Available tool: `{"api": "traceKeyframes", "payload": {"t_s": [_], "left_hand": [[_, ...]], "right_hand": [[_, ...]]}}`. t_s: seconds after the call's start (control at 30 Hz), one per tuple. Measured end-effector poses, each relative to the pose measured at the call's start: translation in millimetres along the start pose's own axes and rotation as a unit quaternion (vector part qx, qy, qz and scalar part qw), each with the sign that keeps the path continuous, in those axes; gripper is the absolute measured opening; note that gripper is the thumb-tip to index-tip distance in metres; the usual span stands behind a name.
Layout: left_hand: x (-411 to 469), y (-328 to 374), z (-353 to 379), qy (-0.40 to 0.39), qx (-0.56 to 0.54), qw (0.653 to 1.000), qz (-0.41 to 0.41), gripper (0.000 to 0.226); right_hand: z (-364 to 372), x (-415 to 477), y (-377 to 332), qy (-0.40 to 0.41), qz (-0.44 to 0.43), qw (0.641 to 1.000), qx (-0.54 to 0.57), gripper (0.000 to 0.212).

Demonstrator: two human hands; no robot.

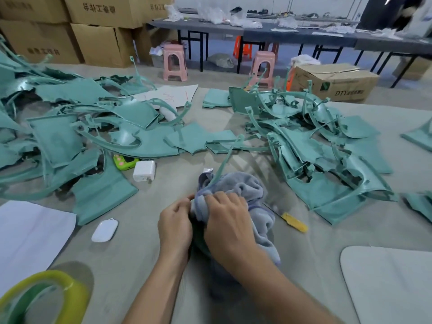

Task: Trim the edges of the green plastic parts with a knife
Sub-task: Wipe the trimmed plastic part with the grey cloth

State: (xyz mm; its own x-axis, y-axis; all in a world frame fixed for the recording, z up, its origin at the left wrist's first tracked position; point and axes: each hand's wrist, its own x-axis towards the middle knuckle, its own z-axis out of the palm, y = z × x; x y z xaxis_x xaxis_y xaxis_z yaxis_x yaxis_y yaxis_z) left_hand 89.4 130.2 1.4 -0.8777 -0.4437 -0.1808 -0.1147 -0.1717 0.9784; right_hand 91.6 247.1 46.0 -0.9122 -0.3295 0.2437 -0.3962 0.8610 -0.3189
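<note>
You hold one green part (218, 168) wrapped in the grey cloth (245, 190) at the desk's (145, 242) near edge, left hand (175, 224) pinching and right hand (228, 220) clamping the cloth, probably wiping it, while the yellow knife (293, 221) lies untouched just beside.

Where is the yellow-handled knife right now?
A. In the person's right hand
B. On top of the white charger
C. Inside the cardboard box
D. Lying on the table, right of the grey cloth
D: the knife lies on the table beside the grey cloth, which both hands are gripping.
</note>
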Motion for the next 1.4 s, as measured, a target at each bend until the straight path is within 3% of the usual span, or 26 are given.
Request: {"api": "traceKeyframes", "payload": {"t_s": [0.17,0.23,0.33,0.37,0.47,0.57,0.67,0.7,0.77,0.83,0.93,1.0,1.03,1.1,1.13,1.2,1.27,1.37,1.4], "left_hand": [[4,-1,-2,0.089,-0.01,0.996,0.023,0.034],[2,0,0,0.096,0.006,0.994,0.049,0.031],[-4,0,1,0.07,0.016,0.994,0.081,0.006],[-6,1,-2,0.06,0.017,0.994,0.088,0.012],[-3,6,-10,0.064,-0.009,0.996,0.067,0.025],[2,12,-21,0.139,-0.041,0.988,0.046,0.021],[0,21,-32,0.166,-0.042,0.981,0.087,0.018],[-1,27,-37,0.178,-0.042,0.978,0.097,0.017],[0,40,-50,0.202,-0.058,0.973,0.099,0.012],[1,54,-61,0.202,-0.024,0.972,0.119,0.013],[-5,64,-65,0.166,-0.016,0.979,0.12,0.016],[-15,66,-63,0.14,-0.056,0.982,0.112,0.017],[-21,67,-60,0.124,-0.069,0.984,0.105,0.016],[-31,72,-52,0.087,-0.116,0.987,0.068,0.008],[-35,74,-46,0.066,-0.15,0.986,0.039,0.005],[-45,78,-32,0.012,-0.218,0.975,-0.026,0.024],[-54,79,-22,-0.077,-0.272,0.956,-0.084,0.046],[-74,76,-9,-0.246,-0.292,0.92,-0.087,0.038],[-80,75,-2,-0.26,-0.28,0.921,-0.081,0.041]], "right_hand": [[-13,-39,28,-0.062,-0.164,0.984,0.025,0.004],[-19,-40,38,-0.06,-0.138,0.988,-0.023,0.004],[-20,-32,20,0.02,0.031,0.996,-0.079,0.007],[-16,-34,7,0.025,0.056,0.995,-0.076,0.007],[-4,-53,-12,0.029,-0.049,0.998,0.002,0.015],[-16,-66,3,-0.044,-0.112,0.993,-0.017,0.014],[-34,-61,23,-0.067,0.009,0.991,-0.117,0.003],[-40,-56,28,-0.07,0.078,0.985,-0.135,0.01],[-51,-47,39,-0.05,0.171,0.98,-0.088,0.013],[-59,-38,46,-0.06,0.195,0.979,-0.002,0.013],[-67,-38,42,-0.114,0.167,0.978,0.044,0.082],[-70,-40,25,-0.029,0.14,0.984,0.102,0.095],[-70,-41,15,0.002,0.138,0.979,0.15,0.093],[-69,-40,-2,-0.019,0.167,0.939,0.3,0.082],[-65,-38,-6,-0.035,0.189,0.902,0.388,0.068],[-57,-37,-7,-0.014,0.222,0.827,0.516,0.028],[-54,-39,1,0.063,0.267,0.801,0.532,0.019],[-53,-46,18,0.147,0.332,0.77,0.526,0.017],[-55,-50,22,0.155,0.343,0.773,0.51,0.014]]}}
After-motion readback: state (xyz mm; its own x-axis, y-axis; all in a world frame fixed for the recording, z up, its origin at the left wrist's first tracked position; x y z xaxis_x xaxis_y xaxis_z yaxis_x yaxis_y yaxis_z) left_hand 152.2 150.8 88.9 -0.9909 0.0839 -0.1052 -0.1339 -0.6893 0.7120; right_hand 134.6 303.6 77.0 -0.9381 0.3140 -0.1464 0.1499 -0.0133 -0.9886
